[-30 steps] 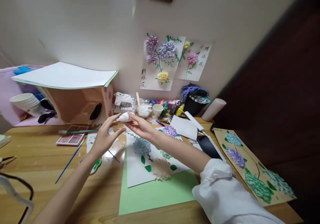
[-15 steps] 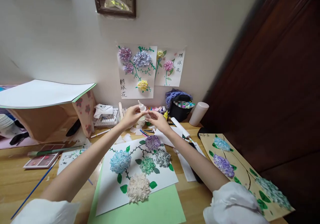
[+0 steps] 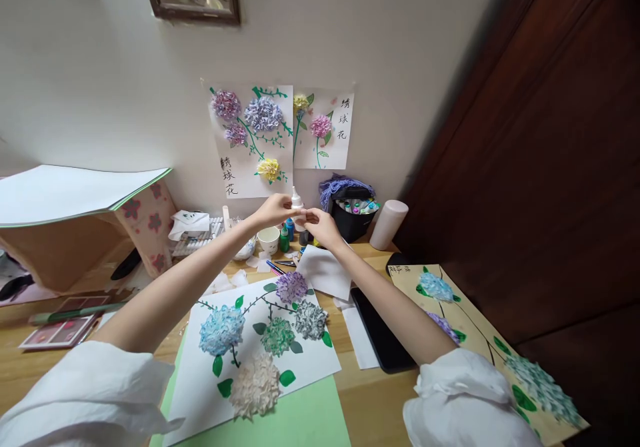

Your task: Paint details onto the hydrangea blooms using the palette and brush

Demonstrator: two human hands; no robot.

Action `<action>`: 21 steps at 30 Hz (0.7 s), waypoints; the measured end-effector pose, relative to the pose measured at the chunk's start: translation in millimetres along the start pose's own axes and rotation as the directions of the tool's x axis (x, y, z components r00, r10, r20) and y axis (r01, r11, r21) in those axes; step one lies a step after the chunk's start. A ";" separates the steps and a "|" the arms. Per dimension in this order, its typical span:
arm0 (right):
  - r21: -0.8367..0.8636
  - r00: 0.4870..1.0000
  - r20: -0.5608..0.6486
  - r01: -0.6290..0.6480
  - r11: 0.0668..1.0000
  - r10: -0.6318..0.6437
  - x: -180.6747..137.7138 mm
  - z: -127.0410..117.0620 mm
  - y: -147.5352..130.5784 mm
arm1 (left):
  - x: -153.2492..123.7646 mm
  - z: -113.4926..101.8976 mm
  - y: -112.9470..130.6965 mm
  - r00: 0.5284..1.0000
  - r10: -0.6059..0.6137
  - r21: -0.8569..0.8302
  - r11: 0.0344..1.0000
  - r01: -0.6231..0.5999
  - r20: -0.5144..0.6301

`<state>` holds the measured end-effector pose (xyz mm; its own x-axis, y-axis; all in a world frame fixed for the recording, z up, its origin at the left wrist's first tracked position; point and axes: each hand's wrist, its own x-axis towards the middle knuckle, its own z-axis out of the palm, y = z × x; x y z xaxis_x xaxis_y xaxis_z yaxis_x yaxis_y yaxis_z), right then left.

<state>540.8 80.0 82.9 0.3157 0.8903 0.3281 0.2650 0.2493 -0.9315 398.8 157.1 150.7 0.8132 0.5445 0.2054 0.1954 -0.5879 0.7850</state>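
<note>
A small white squeeze bottle [image 3: 296, 198] with a pointed nozzle stands upright between my hands at the back of the table. My left hand [image 3: 275, 211] pinches its left side, fingers closed. From the right, my right hand [image 3: 323, 227] also grips it, fingertips meeting the left hand's; part of the bottle is hidden. Below my arms lies a white sheet [image 3: 187, 400] with paper hydrangeas in blue, purple, grey, green and cream [image 3: 255, 386], painted leaves and stems. A green sheet [image 3: 310, 417] is under it.
Paint bottles [image 3: 285, 239] and a paper cup [image 3: 269, 238] stand behind my forearms. A black container [image 3: 353, 224], a pale cylinder [image 3: 389, 225], a black phone [image 3: 383, 334] and another flower picture [image 3: 465, 300] are to the right. Flower pictures [image 3: 255, 144] hang on the wall.
The view has shifted right, so the wall pictures and the sheet appear farther left. Both hands still hold the bottle, with the right hand now close against the left.
</note>
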 end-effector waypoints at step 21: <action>-0.354 0.983 -0.165 0.021 0.935 -0.085 -6.6 -74.3 -9.9 | 29.9 20.7 -31.8 0.961 -0.229 0.625 0.776 0.084 0.155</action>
<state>603.8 43.4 101.6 0.4384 0.7907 0.4272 0.5772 0.1167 -0.8083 428.3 179.7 119.8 0.8220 0.5648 -0.0731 0.5623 -0.7847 0.2607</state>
